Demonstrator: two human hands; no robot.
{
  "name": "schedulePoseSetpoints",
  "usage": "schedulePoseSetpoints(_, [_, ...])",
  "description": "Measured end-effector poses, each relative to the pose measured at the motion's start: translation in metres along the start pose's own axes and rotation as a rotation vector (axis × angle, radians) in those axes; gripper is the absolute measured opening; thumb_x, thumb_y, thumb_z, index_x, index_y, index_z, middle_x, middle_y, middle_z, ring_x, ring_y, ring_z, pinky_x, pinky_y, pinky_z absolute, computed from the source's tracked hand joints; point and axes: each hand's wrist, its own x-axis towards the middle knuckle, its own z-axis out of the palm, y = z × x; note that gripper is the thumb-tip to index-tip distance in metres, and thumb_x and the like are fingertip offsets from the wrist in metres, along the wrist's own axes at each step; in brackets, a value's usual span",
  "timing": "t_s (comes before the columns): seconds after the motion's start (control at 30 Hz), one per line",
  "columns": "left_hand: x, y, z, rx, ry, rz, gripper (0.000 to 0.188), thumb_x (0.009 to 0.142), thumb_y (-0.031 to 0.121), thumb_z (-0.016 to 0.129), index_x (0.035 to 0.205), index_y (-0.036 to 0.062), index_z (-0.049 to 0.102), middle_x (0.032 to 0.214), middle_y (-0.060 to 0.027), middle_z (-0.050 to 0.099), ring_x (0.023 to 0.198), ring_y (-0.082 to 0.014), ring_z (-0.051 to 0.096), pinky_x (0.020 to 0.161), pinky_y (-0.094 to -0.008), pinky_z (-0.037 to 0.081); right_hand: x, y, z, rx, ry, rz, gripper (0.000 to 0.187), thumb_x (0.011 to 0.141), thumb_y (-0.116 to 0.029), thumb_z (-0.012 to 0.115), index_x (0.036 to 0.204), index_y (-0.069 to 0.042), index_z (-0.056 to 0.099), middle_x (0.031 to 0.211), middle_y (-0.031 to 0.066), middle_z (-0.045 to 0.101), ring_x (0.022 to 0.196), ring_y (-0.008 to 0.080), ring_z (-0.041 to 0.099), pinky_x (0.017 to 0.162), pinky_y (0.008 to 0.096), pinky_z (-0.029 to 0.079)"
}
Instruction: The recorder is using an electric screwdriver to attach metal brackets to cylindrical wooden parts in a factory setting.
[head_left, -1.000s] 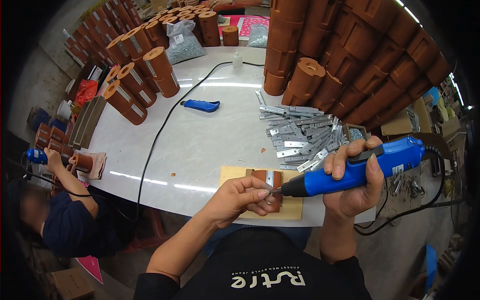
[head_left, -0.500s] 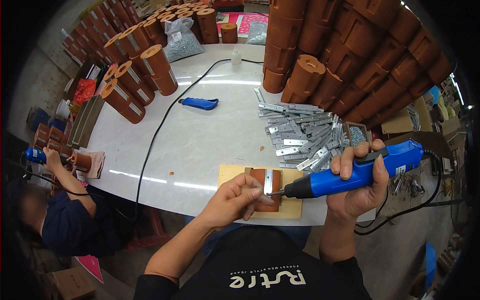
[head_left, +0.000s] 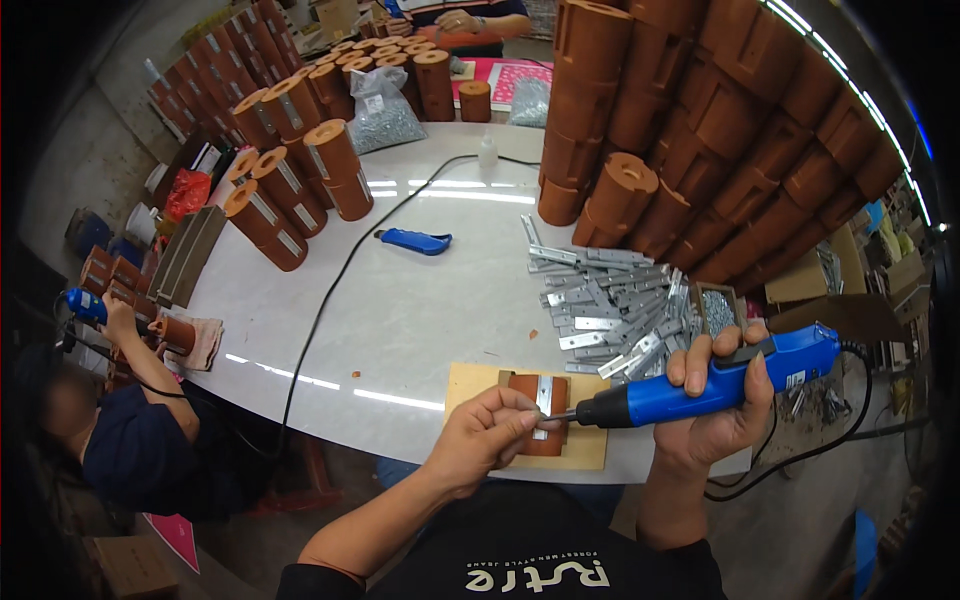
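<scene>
My right hand is wrapped around a blue electric screwdriver, its black nose pointing left. The thin bit reaches the fingertips of my left hand, which are pinched together at its end; whatever they hold is too small to make out. Beneath them lies a brown cylindrical block on its side, with a silver metal strip along its top. The block sits on a yellowish board at the table's near edge, and my left fingers hide part of it.
Loose metal strips are heaped beyond the board, beside a box of screws. Tall stacks of brown cylinders rise at the right. A blue utility knife and a black cord lie mid-table. A co-worker works at left.
The view has tilted, so the table sits lower in the picture. My left fingertips have closed in at the bit's end above the strip. Another person's hands now show at the far side.
</scene>
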Motion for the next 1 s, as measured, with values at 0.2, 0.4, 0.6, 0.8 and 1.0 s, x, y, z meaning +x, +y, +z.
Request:
schedulePoseSetpoints(0.2, [0.000,0.001,0.001,-0.130,-0.019,-0.052,0.014,0.099,0.015,0.057,0.105,0.0020,0.057,0.096,-0.0118,0.070,0.049,-0.0053,0.043,0.041,-0.0176,0.031,0.001,0.002,-0.003,0.032,0.000,-0.009,0.028,0.095,-0.021,0.052,0.118,-0.007,0.049,0.097,0.0127,0.063,0.063,0.0190,0.058,0.062,0.0366,0.052])
schedulePoseSetpoints(0.4, [0.003,-0.010,0.000,-0.211,-0.058,-0.068,0.016,0.101,0.020,0.053,0.101,0.0035,0.057,0.095,-0.0107,0.069,0.050,-0.0044,0.043,0.040,-0.0166,0.030,0.002,0.003,-0.002,0.046,-0.011,-0.010,0.027,0.096,-0.021,0.051,0.120,-0.008,0.049,0.098,0.0116,0.064,0.064,0.0185,0.059,0.062,0.0359,0.051])
schedulePoseSetpoints(0.6, [-0.002,-0.010,0.007,-0.215,-0.041,-0.040,0.019,0.103,0.024,0.049,0.097,0.0065,0.053,0.085,-0.0085,0.065,0.051,-0.0060,0.040,0.044,-0.0192,0.031,0.002,0.005,-0.001,0.039,-0.001,-0.015,0.028,0.096,-0.022,0.052,0.120,-0.008,0.049,0.098,0.0105,0.064,0.063,0.0179,0.058,0.062,0.0351,0.050])
schedulePoseSetpoints(0.8, [-0.001,-0.013,0.012,-0.256,-0.029,-0.024,0.022,0.104,0.027,0.047,0.095,0.0073,0.051,0.083,-0.0085,0.063,0.050,-0.0065,0.040,0.044,-0.0194,0.031,0.003,0.005,-0.002,0.028,0.017,-0.022,0.027,0.096,-0.023,0.052,0.118,-0.008,0.049,0.097,0.0101,0.064,0.063,0.0171,0.057,0.061,0.0346,0.050])
schedulePoseSetpoints(1.0, [-0.001,-0.014,0.010,-0.149,-0.025,-0.057,0.021,0.104,0.027,0.047,0.099,0.0067,0.051,0.083,-0.0082,0.063,0.051,-0.0068,0.043,0.044,-0.0195,0.031,0.004,0.006,-0.008,0.035,0.077,0.025,0.029,0.096,-0.026,0.054,0.120,-0.010,0.049,0.096,0.0104,0.064,0.063,0.0175,0.058,0.061,0.0343,0.050])
